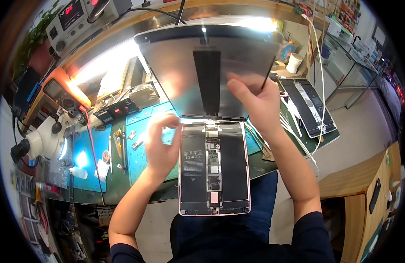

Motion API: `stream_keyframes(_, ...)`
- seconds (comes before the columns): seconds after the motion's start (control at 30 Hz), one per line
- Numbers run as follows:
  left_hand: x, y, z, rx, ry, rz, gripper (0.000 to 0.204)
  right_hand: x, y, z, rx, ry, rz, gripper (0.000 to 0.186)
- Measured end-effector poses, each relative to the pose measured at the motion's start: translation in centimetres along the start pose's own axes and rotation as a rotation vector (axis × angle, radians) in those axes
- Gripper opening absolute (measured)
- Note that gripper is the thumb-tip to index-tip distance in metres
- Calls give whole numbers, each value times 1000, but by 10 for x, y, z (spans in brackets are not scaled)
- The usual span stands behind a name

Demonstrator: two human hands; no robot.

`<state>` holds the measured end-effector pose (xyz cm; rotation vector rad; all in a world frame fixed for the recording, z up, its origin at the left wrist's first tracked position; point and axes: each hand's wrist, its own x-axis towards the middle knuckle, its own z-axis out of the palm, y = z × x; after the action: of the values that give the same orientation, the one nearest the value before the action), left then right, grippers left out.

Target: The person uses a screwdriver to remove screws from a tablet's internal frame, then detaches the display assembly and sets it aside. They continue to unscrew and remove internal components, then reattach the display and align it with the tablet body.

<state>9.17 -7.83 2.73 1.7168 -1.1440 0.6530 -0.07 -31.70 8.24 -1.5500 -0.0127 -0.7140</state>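
Note:
An opened tablet body (pixel 235 162) lies over the bench's front edge, with dark batteries on both sides of a narrow circuit board (pixel 214 164). Above its far end the tablet's screen panel (pixel 176 65) stands raised, its silvery back toward me and a dark strip (pixel 207 79) down the middle. My right hand (pixel 260 103) grips the panel's right edge, thumb against the back. Beside the body's far left corner, my left hand (pixel 162 140) is closed, fingers curled and thumb bent in. Whatever its fingertips pinch is hidden from view.
Blue work mats (pixel 141 162) bear small tools and parts. On the left stand an orange multimeter (pixel 62 94) and a white microscope (pixel 40 140). Another opened tablet (pixel 307 105) and white cables (pixel 294 127) lie right. A wooden cabinet (pixel 364 175) stands at the far right.

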Motion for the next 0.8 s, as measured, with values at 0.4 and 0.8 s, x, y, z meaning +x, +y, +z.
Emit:
stream_keyframes(0.4, 18, 17, 30, 89, -273, 163, 39, 4, 4, 9, 111, 2, -14, 27)
stream_keyframes(0.8, -2, 11, 28, 156, -415, 279, 34, -36, 33, 8, -94, -69, -344, 27)
